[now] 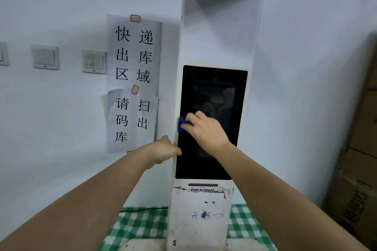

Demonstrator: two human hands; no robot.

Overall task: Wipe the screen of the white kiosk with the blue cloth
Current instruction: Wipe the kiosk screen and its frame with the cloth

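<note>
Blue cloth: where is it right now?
In the head view the blue cloth is under the right hand, pressed against the left edge of the kiosk's black screen, above the left hand.

A right hand presses a blue cloth against the left edge of a white kiosk's dark screen; the left hand grips the kiosk's left side, just below the cloth

Crumpled blue cloth presses the left edge of the upright white kiosk's dark screen.
</note>
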